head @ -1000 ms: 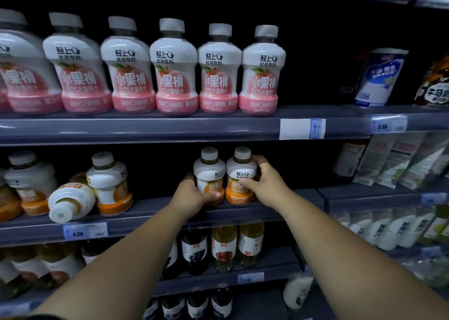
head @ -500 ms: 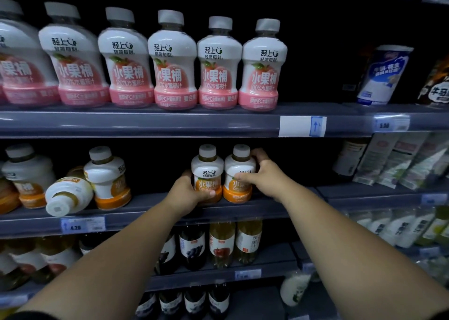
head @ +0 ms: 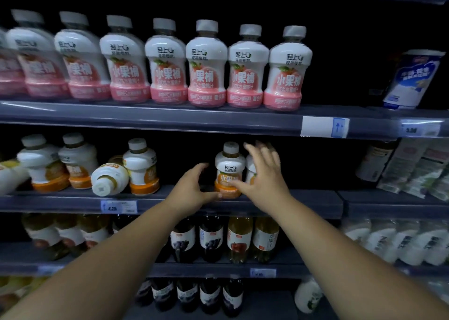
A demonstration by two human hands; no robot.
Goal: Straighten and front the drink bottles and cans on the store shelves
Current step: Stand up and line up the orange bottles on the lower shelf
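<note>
In dim light the middle shelf sits close under the upper shelf, leaving little headroom; its smooth deck should let things slide. Two orange juice bottles stand at its front edge, right of centre; a toppled bottle lies further left. Full, they are likely hefty, stiff and slick: take the waist under the shoulder. The right hand and left hand are at the pair, each grip wide, clasping nothing.

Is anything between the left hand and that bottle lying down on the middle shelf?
Yes. An upright bottle stands right beside the tipped bottle, on the side nearest the left hand. A sideways reach would meet it first. From the front, nothing visible blocks the tipped bottle.
</note>
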